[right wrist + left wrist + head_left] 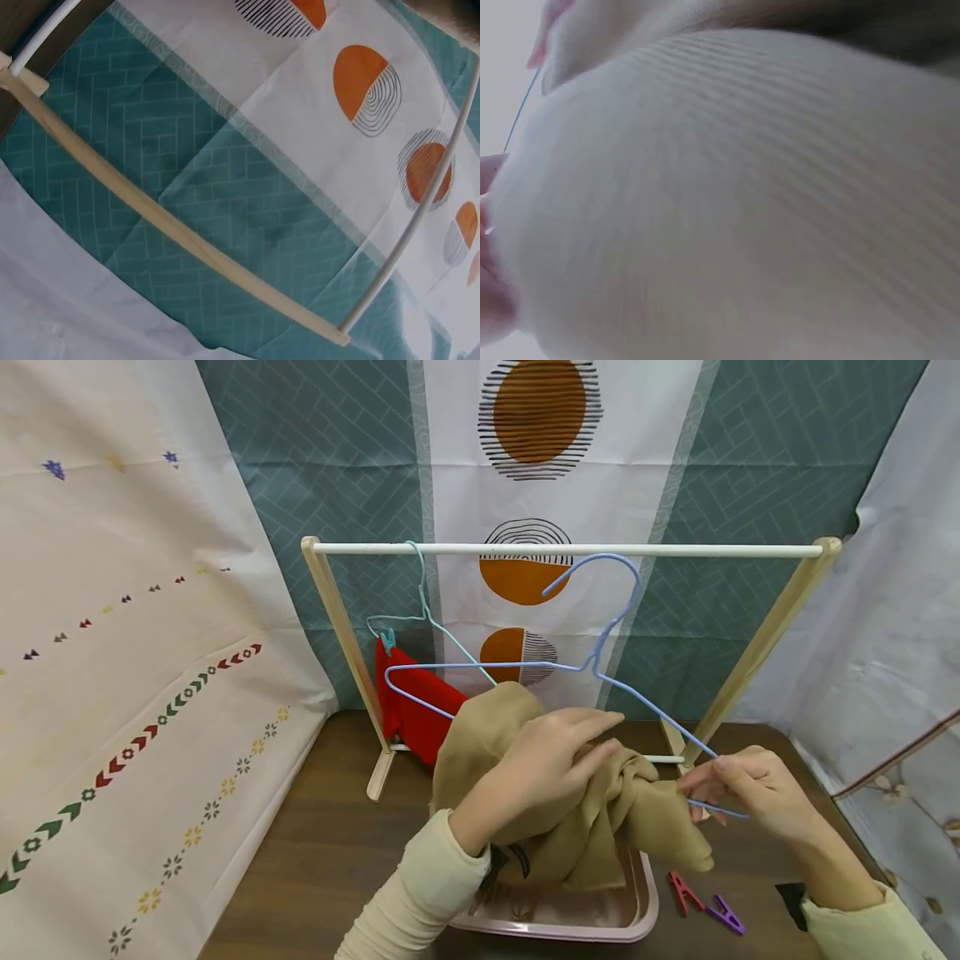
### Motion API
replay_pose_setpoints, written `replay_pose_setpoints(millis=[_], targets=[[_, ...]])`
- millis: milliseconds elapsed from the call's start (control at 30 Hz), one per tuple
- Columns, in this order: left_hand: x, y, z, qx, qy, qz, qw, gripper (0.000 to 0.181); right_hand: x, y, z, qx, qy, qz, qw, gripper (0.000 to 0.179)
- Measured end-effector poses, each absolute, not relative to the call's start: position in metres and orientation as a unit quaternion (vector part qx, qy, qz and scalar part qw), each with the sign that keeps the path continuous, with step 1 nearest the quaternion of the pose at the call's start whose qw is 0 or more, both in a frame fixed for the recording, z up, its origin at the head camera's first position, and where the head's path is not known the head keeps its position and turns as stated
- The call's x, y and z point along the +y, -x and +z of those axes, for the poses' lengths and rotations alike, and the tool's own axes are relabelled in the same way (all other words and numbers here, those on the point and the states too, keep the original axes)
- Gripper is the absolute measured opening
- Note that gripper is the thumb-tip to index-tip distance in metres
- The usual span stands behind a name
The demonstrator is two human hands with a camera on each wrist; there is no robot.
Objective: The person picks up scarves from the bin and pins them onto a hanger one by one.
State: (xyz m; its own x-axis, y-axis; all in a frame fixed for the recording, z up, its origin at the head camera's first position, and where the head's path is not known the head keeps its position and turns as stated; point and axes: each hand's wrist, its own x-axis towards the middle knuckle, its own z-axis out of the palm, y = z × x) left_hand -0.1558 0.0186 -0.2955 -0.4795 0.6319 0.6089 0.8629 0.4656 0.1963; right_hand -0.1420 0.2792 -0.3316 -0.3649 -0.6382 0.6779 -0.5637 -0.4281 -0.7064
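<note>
A blue clothes hanger (480, 665) is held up in front of the rack, its hook unattached. My right hand (750, 789) pinches its right end, fingertips beside the edge of a bunched tan cloth (480, 735). The cloth hangs in folds around the hanger's lower bar, most of which it hides. My left hand (555, 760) holds the cloth from above; its index finger and thumb point right, and its other fingers are hidden. In the left wrist view, a pale sleeve (720, 195) fills most of the frame. Neither the right hand nor the hanger shows in the right wrist view.
A wooden rack with a white rail (675, 551) stands behind. On its left, a mint hanger (423, 585) carries a red cloth (420, 710) clipped by a teal clothespin (387, 641). Below the hands sits a pink basin (570, 931), with red (685, 893) and purple clothespins (726, 916) to its right.
</note>
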Motion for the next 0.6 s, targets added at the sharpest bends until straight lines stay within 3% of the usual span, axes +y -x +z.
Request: replay_pose_setpoints(millis=[133, 267, 367, 467, 600], targets=[[-0.010, 0.152, -0.305, -0.748, 0.465, -0.311, 0.358, 0.022, 0.285, 0.143, -0.328, 0.546, 0.563, -0.620, 0.018, 0.042], [-0.042, 0.152, -0.313, -0.679, 0.412, -0.377, 0.477, 0.014, 0.288, 0.144, -0.326, 0.558, 0.571, -0.602, 0.002, 0.041], [-0.069, 0.153, -0.321, -0.676, 0.337, -0.408, 0.513, 0.015, 0.288, 0.145, -0.321, 0.549, 0.587, -0.596, 0.000, 0.041], [-0.096, 0.155, -0.335, -0.733, 0.282, -0.432, 0.443, 0.013, 0.288, 0.145, -0.316, 0.544, 0.595, -0.592, -0.002, 0.041], [-0.114, 0.155, -0.353, -0.790, 0.284, -0.508, 0.193, 0.025, 0.291, 0.147, -0.306, 0.539, 0.603, -0.588, 0.003, 0.041]])
